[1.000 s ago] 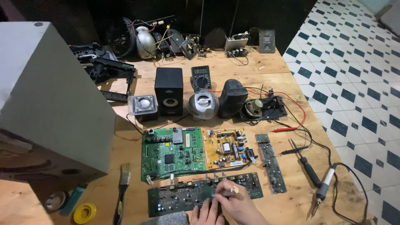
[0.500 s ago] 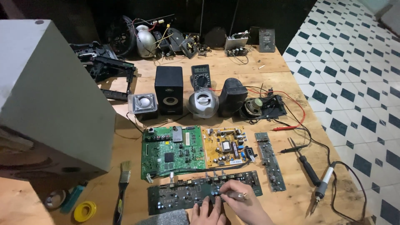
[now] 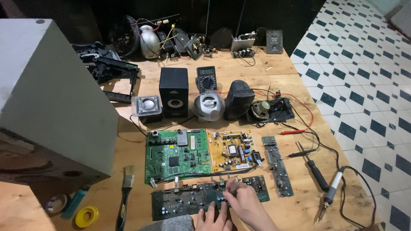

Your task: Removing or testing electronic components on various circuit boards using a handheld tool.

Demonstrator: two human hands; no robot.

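A dark, long circuit board [image 3: 180, 201] lies at the near edge of the wooden table [image 3: 239, 72]. My left hand [image 3: 212, 219] rests on its lower edge, fingers spread on the board. My right hand [image 3: 242, 199] sits over the board's right half, with thumb and fingers pinched on a small part there. Whether anything is between the fingers I cannot tell. Just beyond lie a green circuit board [image 3: 176, 155] and a yellow-brown circuit board [image 3: 231, 149].
A narrow strip board [image 3: 277, 164], a screwdriver [image 3: 314, 169] and a soldering iron [image 3: 332, 192] lie to the right. A paintbrush [image 3: 124, 196] and a yellow roll [image 3: 87, 216] lie to the left. A large grey box [image 3: 47, 102] fills the left. Speakers [image 3: 174, 92] and a multimeter [image 3: 206, 78] stand behind.
My right hand has shifted slightly along the dark board's right half. The left hand stays low on the board's near edge. The view has moved a little.
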